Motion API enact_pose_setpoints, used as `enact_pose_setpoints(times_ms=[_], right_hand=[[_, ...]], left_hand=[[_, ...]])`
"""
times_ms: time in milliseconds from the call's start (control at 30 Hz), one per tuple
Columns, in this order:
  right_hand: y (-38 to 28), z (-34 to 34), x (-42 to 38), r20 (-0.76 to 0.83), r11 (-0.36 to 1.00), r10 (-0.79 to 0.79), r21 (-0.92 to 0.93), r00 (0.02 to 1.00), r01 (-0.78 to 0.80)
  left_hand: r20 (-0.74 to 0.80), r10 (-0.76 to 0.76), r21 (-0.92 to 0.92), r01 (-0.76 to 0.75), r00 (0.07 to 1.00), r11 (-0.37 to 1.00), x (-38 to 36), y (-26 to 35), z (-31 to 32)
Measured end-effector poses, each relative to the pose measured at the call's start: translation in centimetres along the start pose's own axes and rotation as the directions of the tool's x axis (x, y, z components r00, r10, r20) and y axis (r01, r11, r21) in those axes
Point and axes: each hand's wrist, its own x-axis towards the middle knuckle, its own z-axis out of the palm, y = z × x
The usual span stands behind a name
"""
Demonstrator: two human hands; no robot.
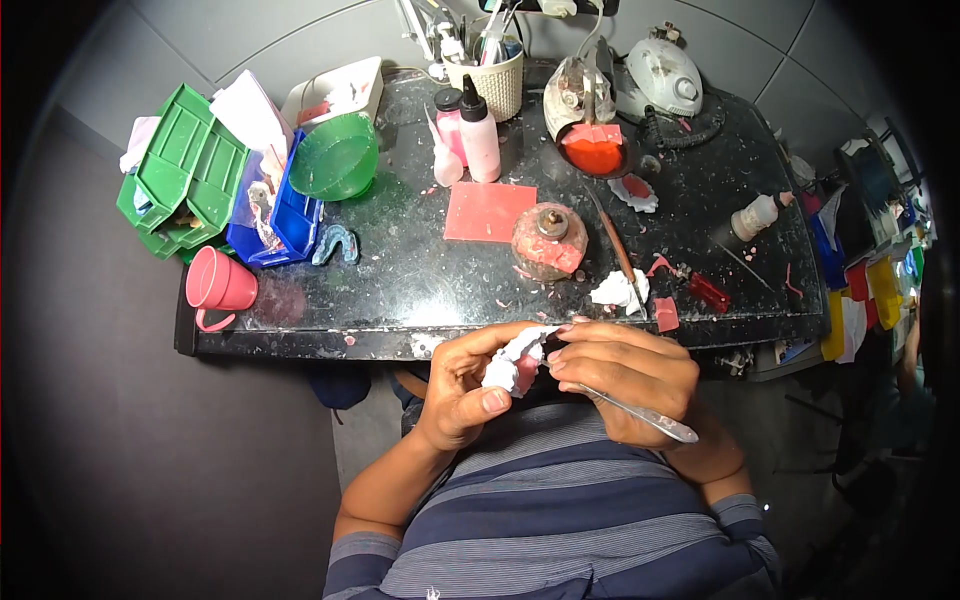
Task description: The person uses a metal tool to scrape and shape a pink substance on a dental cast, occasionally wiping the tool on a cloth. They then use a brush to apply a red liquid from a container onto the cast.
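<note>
Your left hand (455,390) grips the white-and-pink cast (522,365) between thumb and fingers, off the near edge of the black bench (400,285). Your right hand (630,375) is closed on the metal tool (645,413), fingertips at the cast's right side. Beyond, the round lamp (546,240) stands beside a pink sheet (480,212).

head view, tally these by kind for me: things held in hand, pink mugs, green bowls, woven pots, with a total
Held things: 2 (white-and-pink piece, metal tool)
Pink mug: 1
Green bowl: 1
Woven pot: 1
Total: 5
</note>
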Motion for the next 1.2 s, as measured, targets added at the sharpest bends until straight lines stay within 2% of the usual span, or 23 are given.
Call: enact_pose_setpoints(times_ms=[300, 533, 633, 700, 900, 967, 1200], right_hand=[[-0.4, 0.4, 0.0, -0.03, 0.997, 0.04, 0.071, 0.999, -0.037], [0.4, 0.4, -0.2, -0.003, 0.997, -0.046, 0.068, 0.999, 0.046], [0.6, 0.4, -0.3, 0.015, 0.995, -0.073, 0.067, 0.997, 0.072], [0.6, 0.4, -0.3, 0.016, 0.996, -0.07, 0.063, 0.997, 0.069], [0.3, 0.4, -0.2, 0.016, 0.997, -0.048, 0.056, 0.999, 0.047], [-0.1, 0.6, -0.2, -0.017, 0.998, 0.022, 0.06, 1.0, -0.021], [-0.1, 0.8, -0.4, -0.006, 0.999, 0.014, 0.036, 1.0, -0.013]], left_hand=[[-0.028, 0.007, 0.005, -0.007, 1.0, 1.0, 0.1, 0.3, 0.5], [-0.06, 0.053, -0.007, -0.054, 0.997, 0.999, 0.1, 0.3, 0.9], [-0.055, 0.045, -0.01, -0.046, 0.997, 0.999, 0.1, 0.2, 0.6], [0.054, 0.04, -0.126, -0.033, 0.998, 0.991, -0.1, -0.1, -0.3], [0.043, 0.024, -0.136, -0.018, 0.999, 0.991, -0.1, -0.1, -0.3], [0.043, 0.034, -0.129, -0.028, 0.999, 0.991, -0.1, -0.1, -0.3], [0.05, 0.035, -0.143, -0.027, 0.998, 0.989, 0.0, -0.3, -0.3]])
